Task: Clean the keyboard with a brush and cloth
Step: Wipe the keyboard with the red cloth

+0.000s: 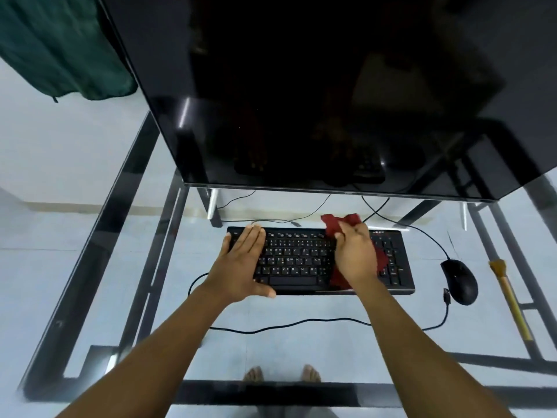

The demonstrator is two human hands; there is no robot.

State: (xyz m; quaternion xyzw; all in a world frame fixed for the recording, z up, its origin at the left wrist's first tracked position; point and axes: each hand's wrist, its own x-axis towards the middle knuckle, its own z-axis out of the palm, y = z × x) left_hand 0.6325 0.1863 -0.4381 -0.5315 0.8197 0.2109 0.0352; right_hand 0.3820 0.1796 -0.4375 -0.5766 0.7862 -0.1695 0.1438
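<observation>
Both hands rest on the keyboard point(301, 262). We record the left hand point(241, 260) released, fingers straight and together, lying flat over the left end of the keys with the thumb at the front edge. We record the right hand point(355, 254) grasping the dark red cloth point(333, 226), fingers curled round it, and pressing it onto the keys just left of the number pad. Cloth shows beyond the fingertips and at the right side of the palm.

Nearest to us, two bare feet point(253, 374) show through the glass table point(301, 354). A black cable point(286, 326) runs across the glass in front of the keyboard. The keyboard, black, lies square to us at mid-table. A black mouse point(461, 280) sits just beside its right end, not touching it. The brush point(509, 294), with a wooden handle and pale bristles pointing away from us, lies on the glass right of the mouse, apart from both hands.

Behind the keyboard stands a large dark monitor point(331, 101), screen unlit. Green fabric point(60, 46) hangs at far left.
</observation>
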